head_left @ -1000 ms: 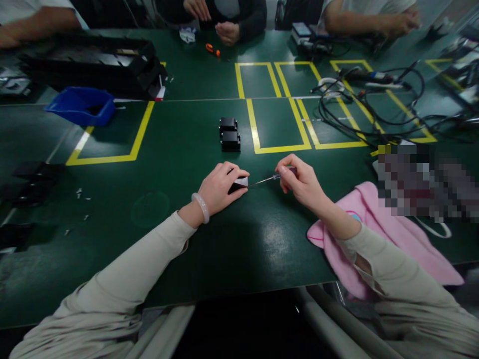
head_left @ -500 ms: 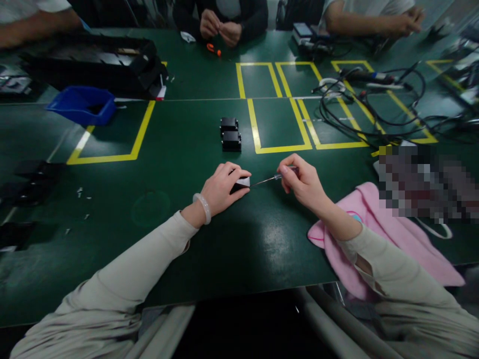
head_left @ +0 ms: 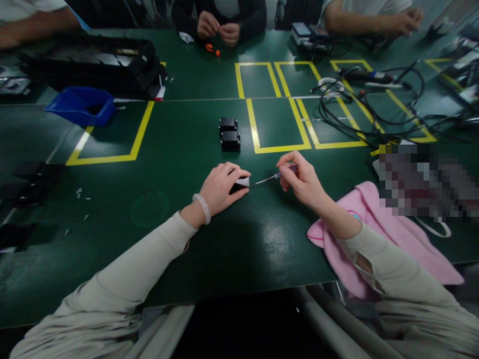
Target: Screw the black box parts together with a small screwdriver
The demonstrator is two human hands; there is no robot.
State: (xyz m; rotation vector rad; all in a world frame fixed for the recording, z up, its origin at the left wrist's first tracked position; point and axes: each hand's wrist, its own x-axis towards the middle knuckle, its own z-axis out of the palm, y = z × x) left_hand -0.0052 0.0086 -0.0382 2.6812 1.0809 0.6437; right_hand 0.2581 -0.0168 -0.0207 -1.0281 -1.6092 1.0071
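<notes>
My left hand (head_left: 221, 188) is wrapped over a small black block (head_left: 241, 184) on the green table and holds it down; most of the block lies hidden under the fingers. In my right hand (head_left: 301, 179) is a screwdriver (head_left: 277, 175), its handle between thumb and fingers. The thin metal shaft points left, and its tip meets the right end of the block near the lower edge. Beyond my hands stand two similar black blocks (head_left: 229, 133), one behind the other, with small metal bits at their sides.
At left are a blue bin (head_left: 84, 105), a long black tray (head_left: 93, 65) and loose screws (head_left: 79, 193). A pink cloth (head_left: 381, 234) lies under my right forearm. Black cables (head_left: 337, 117) coil at the right. Across the table, other people's hands (head_left: 219, 29) are at work near an orange object (head_left: 212, 49).
The fingers of my right hand have shifted slightly around the screwdriver handle, which shows a little more. My left hand and the black block stay in place.
</notes>
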